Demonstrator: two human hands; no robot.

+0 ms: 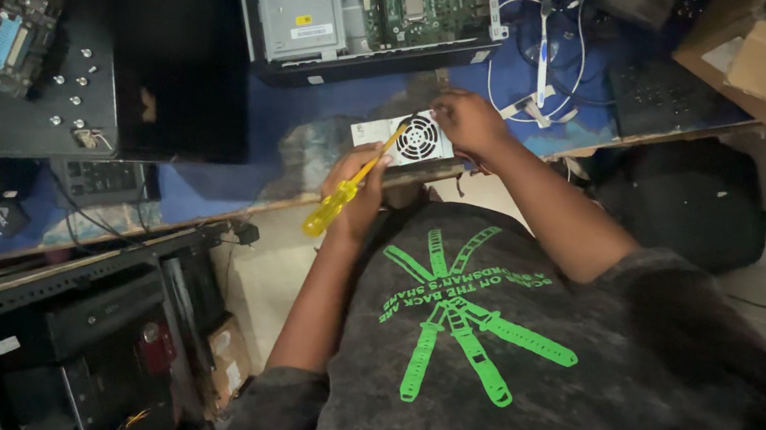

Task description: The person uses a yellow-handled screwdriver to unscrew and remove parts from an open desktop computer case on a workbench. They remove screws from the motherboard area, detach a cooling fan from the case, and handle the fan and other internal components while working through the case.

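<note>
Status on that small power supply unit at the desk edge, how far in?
Done: open computer case sits behind with its board exposed. In hand: left hand holds the yellow-handled screwdriver, tip at the power supply unit; right hand steadies it. Left: its cover looks still on, fan grille intact.

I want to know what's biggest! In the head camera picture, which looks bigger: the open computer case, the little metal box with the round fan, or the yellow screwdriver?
1. Open computer case, clearly largest.
2. and 3. Metal box with the fan and yellow screwdriver: about the same length, so no ranking. The left hand holds the screwdriver.
</note>
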